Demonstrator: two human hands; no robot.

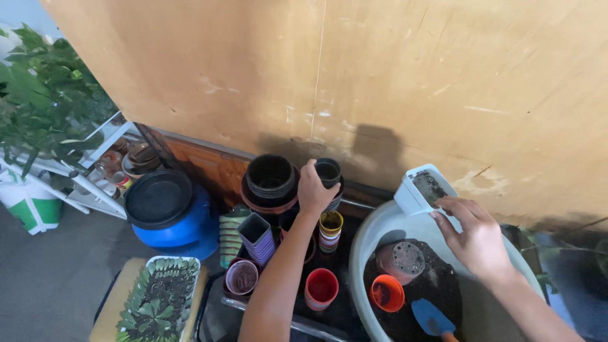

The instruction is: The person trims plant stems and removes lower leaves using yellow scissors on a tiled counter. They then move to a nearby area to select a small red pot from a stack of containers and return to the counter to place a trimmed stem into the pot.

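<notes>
Far to the left of your left hand (315,188), a white and green bag (30,204) stood on the floor under a leafy plant (44,95). Between that bag and your hand there was a blue barrel with a black lid (166,212), and below it a tray of small succulents (157,297).

Around your left hand many pots were crowded: a big black pot (271,180) just to its left, a purple square pot stack (256,237) lower left, a yellow-rimmed pot stack (330,231) just under it, and a red pot (322,288) further down. Your left hand was closed around the rim of a small black pot (329,172) on top of a stack.

Your right hand (476,237) had its fingers half open, with the fingertips touching the edge of a white square pot (419,190), which was tilted and had soil inside. Below this hand was a grey basin (373,231) of soil, holding a pink upturned pot (400,261), an orange pot (386,292) and a blue scoop (432,318).
</notes>
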